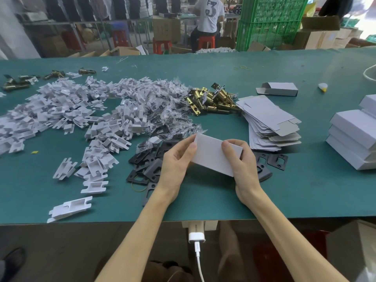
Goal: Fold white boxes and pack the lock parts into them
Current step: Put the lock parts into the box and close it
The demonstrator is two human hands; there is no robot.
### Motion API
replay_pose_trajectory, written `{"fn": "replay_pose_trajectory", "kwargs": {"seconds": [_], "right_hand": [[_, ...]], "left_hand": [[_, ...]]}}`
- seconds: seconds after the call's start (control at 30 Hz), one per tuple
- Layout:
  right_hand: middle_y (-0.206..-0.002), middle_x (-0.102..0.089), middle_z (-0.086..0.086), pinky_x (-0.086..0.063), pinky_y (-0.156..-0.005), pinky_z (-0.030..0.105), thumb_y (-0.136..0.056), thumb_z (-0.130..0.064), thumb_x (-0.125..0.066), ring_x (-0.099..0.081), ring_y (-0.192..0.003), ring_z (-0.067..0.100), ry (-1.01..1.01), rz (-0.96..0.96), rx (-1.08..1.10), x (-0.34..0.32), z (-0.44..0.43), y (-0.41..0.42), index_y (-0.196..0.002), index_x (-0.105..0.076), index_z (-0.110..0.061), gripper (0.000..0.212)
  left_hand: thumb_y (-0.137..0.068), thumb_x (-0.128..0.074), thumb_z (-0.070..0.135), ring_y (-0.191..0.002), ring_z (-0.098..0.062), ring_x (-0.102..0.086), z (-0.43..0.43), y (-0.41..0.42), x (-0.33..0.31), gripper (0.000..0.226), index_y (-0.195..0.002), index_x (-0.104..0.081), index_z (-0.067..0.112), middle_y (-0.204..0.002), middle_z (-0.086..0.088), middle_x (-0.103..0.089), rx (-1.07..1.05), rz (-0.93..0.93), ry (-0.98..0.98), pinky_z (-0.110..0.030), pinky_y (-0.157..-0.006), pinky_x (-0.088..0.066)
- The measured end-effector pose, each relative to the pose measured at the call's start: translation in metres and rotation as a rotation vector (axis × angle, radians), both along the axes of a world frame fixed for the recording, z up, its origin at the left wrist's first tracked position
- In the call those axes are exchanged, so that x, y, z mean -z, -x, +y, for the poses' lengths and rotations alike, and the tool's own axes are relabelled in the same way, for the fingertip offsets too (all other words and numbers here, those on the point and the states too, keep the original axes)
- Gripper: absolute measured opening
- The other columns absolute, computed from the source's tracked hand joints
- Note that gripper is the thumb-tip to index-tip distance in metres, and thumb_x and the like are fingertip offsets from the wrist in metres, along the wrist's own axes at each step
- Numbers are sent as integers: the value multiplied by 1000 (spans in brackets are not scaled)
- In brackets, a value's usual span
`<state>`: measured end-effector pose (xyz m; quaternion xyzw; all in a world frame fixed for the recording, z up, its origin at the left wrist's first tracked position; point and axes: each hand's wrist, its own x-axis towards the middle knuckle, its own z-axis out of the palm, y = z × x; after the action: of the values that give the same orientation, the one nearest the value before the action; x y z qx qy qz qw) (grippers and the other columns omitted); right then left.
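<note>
Over the near middle of the green table [305,190], a white box [215,153] is held between the left hand [175,161] and the right hand [244,161]. Each end is gripped, with a thumb laid on the upper face and the fingers curled underneath. Both ends are therefore hidden, and it cannot be told whether the flaps are tucked or whether anything has been put inside.

A small part of the work is judged to be done. A few closed boxes [354,139] are stacked at the right edge, and one erected box [279,89] is lying open-ended farther back. Much more is judged to be left. A thick stack of flat blanks [270,123] is fanned out just right of the hands. A heap of brass latches [211,101], a scatter of black plates [150,161], clear bagged parts [171,112] and a wide spread of white folded inserts [81,110] are lying unpacked across the table.

The held box is seen as plain, matte and unprinted. Its broad upper face is flat and uncreased, its edges are crisp, and it is tilted slightly and raised above the black plates.
</note>
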<state>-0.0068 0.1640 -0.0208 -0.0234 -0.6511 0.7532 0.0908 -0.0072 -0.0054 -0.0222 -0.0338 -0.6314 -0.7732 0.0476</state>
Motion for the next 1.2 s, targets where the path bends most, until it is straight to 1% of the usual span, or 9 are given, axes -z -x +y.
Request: {"fn": "replay_pose_trajectory", "kwargs": {"seconds": [0.1, 0.23, 0.47, 0.57, 0.7, 0.83, 0.97, 1.1, 1.2], "right_hand": [[-101, -66, 1, -54, -79, 39, -85, -47, -72, -63, -88, 13, 3, 1, -13, 0, 0, -1, -106, -63, -19, 37], [-102, -66, 3, -53, -79, 39, -92, -40, -72, -62, -90, 15, 11, -2, -8, 0, 0, 0, -107, -62, -18, 28], [-102, -64, 2, -52, -74, 33, -93, -40, -70, -61, -88, 12, 5, 2, -34, 0, 1, 0, -109, -60, -17, 29], [-102, -64, 2, -52, -75, 34, -94, -39, -69, -61, -88, 11, 4, -1, -31, 1, 1, 0, -108, -60, -18, 27], [-103, -63, 3, -53, -78, 36, -94, -44, -68, -61, -89, 12, -17, 3, -22, 2, 0, 2, -107, -59, -19, 29], [-105, -63, 6, -54, -80, 37, -92, -50, -66, -62, -90, 13, -44, 4, 0, 4, -1, 3, -108, -56, -19, 36], [-105, -63, 5, -55, -82, 38, -94, -51, -65, -63, -91, 12, -70, 0, 7, 5, -1, 4, -107, -54, -22, 34], [-103, -63, 0, -54, -78, 34, -95, -50, -64, -62, -87, 5, -121, 8, 0, 7, -2, 6, -107, -54, -22, 32], [-109, -61, -2, -53, -72, 22, -94, -48, -66, -63, -85, -2, -166, 29, -46, 9, -2, 7, -112, -52, -26, 32]], "left_hand": [[-97, -68, 36, -109, -13, -69, 0, 1, 1, 25, -121, -75, 35, -123, 4, -76, -30, 14, 34, -41, -98, -56], [-106, -59, 31, -103, -17, -68, 0, 0, 1, 22, -109, -79, 39, -114, -2, -78, -55, 8, 37, -56, -101, -52], [-106, -58, 23, -100, -18, -70, 0, 2, 2, 24, -122, -75, 16, -113, -7, -78, -79, -47, 18, -52, -100, -54], [-108, -56, 25, -96, -14, -69, 0, 1, 4, 23, -117, -76, 22, -107, 0, -79, -82, 3, 76, -44, -90, -57], [-110, -48, 35, -93, 0, -68, 1, -1, 5, 33, -126, -71, 18, -104, 12, -78, -56, 76, 199, -17, -76, -52], [-108, -51, 37, -113, -8, -68, 1, -1, 6, 34, -141, -58, 32, -124, 14, -74, 6, 99, 280, -31, -96, -56], [-109, -54, 29, -130, -10, -60, 1, 0, 5, 48, -155, -49, 17, -143, 9, -64, 30, 99, 333, -39, -112, -49], [-108, -55, 22, -121, 2, -61, 1, 0, 5, 53, -159, -41, 19, -139, 15, -63, 20, 76, 337, -24, -106, -48], [-107, -56, 16, -126, -2, -59, 1, 1, 4, 56, -160, -38, 18, -144, 9, -60, 20, 52, 307, -26, -110, -46]]}}
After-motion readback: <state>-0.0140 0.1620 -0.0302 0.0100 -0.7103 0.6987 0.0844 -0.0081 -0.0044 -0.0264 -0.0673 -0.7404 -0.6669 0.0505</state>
